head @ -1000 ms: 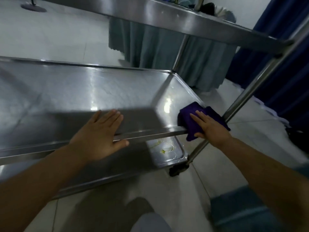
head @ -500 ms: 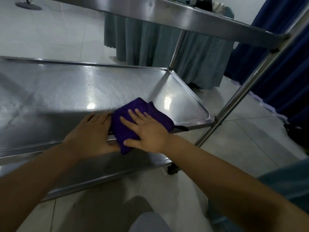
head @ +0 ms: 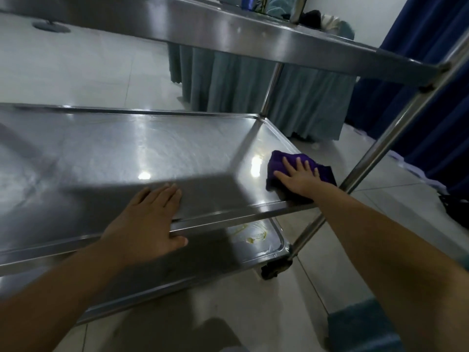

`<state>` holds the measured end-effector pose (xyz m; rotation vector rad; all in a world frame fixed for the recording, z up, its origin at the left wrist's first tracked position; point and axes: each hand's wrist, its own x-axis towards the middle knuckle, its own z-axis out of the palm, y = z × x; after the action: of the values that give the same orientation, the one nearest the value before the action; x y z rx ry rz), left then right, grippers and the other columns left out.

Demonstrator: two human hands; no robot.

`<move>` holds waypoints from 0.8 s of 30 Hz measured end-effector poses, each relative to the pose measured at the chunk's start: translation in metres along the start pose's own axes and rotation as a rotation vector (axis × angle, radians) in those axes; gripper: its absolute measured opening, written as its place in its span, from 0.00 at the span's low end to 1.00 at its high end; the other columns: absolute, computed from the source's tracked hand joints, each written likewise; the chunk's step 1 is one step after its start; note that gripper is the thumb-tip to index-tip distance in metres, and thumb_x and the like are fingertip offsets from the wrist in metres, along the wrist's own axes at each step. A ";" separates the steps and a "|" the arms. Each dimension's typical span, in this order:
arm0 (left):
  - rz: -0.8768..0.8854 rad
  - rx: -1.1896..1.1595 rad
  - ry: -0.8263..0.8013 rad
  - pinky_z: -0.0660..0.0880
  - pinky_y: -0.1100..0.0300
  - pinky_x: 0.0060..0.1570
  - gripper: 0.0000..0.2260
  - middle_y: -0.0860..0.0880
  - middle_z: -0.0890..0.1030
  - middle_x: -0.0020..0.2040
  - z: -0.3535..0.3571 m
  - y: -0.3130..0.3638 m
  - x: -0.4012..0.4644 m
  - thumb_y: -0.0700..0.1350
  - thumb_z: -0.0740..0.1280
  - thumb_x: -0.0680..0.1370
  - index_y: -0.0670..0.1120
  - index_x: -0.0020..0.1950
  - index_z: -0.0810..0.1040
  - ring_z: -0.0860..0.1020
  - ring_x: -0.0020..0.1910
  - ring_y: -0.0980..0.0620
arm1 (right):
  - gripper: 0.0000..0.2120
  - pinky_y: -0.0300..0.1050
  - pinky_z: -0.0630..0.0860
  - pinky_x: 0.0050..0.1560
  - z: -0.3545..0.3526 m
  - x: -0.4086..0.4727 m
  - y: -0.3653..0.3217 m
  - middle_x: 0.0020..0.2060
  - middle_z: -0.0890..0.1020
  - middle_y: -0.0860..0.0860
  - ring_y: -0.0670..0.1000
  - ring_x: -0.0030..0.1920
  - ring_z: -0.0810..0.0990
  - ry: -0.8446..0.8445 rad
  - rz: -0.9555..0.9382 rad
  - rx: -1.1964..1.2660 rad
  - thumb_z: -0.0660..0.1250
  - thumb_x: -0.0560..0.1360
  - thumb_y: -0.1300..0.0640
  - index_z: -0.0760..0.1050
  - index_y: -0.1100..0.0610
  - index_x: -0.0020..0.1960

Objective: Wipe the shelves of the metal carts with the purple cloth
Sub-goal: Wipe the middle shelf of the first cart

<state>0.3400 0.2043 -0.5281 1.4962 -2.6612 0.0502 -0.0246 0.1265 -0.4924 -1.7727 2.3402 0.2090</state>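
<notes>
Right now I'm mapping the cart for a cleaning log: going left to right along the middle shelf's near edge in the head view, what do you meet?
left hand → purple cloth under the right hand → cart post

Bare forearms; teal garment (head: 365, 331) at lower right.

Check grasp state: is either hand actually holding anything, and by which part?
Nothing gripped. Right hand presses flat on the purple cloth, fingers straight, covering its near half. Left hand rests flat on the middle shelf's front rim.
</notes>
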 end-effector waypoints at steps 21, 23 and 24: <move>0.000 0.007 0.007 0.35 0.58 0.67 0.49 0.49 0.44 0.77 0.002 -0.004 0.002 0.73 0.40 0.63 0.46 0.78 0.43 0.47 0.77 0.52 | 0.32 0.59 0.42 0.75 -0.007 0.086 -0.098 0.79 0.47 0.50 0.55 0.78 0.45 0.116 -0.264 -0.007 0.47 0.77 0.31 0.46 0.40 0.78; -0.004 0.010 0.009 0.35 0.58 0.68 0.49 0.48 0.48 0.78 0.003 -0.003 0.002 0.73 0.41 0.63 0.46 0.78 0.45 0.48 0.77 0.52 | 0.31 0.59 0.43 0.75 -0.010 0.091 -0.055 0.79 0.47 0.52 0.56 0.78 0.46 0.122 -0.142 -0.001 0.47 0.79 0.33 0.46 0.42 0.78; -0.006 0.009 0.008 0.35 0.58 0.68 0.49 0.48 0.48 0.78 0.003 -0.003 0.002 0.73 0.41 0.63 0.47 0.78 0.45 0.48 0.77 0.52 | 0.31 0.59 0.42 0.75 -0.010 0.089 -0.036 0.79 0.47 0.53 0.57 0.78 0.46 0.128 -0.103 -0.005 0.47 0.79 0.34 0.46 0.42 0.78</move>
<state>0.3410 0.2007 -0.5312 1.5037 -2.6540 0.0675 -0.0136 0.0313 -0.5038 -1.9570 2.3254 0.0883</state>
